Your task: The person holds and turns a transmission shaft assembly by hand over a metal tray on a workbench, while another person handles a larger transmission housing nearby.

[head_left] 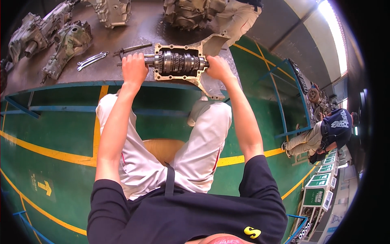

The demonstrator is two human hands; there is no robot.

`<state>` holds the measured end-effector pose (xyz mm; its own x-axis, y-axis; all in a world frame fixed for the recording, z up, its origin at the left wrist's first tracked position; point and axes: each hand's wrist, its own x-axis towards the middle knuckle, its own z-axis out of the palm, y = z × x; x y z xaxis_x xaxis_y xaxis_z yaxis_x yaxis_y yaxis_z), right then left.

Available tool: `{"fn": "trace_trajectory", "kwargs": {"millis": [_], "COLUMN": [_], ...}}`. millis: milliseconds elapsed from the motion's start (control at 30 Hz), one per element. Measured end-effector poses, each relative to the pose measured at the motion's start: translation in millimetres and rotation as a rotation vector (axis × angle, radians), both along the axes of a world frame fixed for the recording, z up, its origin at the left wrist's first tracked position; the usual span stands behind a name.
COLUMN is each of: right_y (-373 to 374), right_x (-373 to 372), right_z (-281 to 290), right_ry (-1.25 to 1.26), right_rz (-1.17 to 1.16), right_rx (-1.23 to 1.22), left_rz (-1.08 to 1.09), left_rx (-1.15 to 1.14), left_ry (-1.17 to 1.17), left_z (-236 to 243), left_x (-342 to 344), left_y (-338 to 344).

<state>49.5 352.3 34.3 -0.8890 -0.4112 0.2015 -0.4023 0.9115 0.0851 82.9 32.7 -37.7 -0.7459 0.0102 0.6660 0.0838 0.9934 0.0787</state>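
Note:
In front of me at the table's near edge lies an open gearbox housing (183, 77), a pale metal case with bolt holes round its rim. Inside it sits a gear shaft (178, 61) with several dark toothed gears along it. My left hand (135, 70) is closed round the shaft's bare end, which sticks out of the housing on the left. At the flared right end of the housing my right hand (219, 68) is closed on the shaft's other end; its fingertips are partly hidden.
Several metal spanners (92, 60) and a thin rod (136, 48) lie on the table (105, 77). More gearbox castings (70, 44) stand at the left and back. Another person's leg (239, 20) is at the far edge. A second person (335, 128) stands at right beside another bench.

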Motion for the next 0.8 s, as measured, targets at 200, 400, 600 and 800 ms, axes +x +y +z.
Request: {"fn": "trace_trajectory", "kwargs": {"millis": [200, 400, 600, 800], "right_y": [4.5, 1.0, -1.3, -0.3], "right_x": [-1.1, 2.2, -10.8, -15.7], "right_z": [-2.6, -12.3, -18.8, -21.9], "right_ry": [0.035, 0.164, 0.263, 0.260], "right_rz": [0.012, 0.035, 0.010, 0.008], "right_rx": [0.035, 0.029, 0.008, -0.043], "left_rz": [0.003, 0.003, 0.017, 0.052], "left_rx": [-0.009, 0.002, -0.009, -0.008], "left_ry": [-0.024, -0.052, -0.059, -0.094], "left_z": [2.6, 0.7, 4.7, 3.9], "left_x": [1.2, 0.4, -11.9, -23.2], "left_y": [1.5, 0.9, 1.9, 0.8]}}
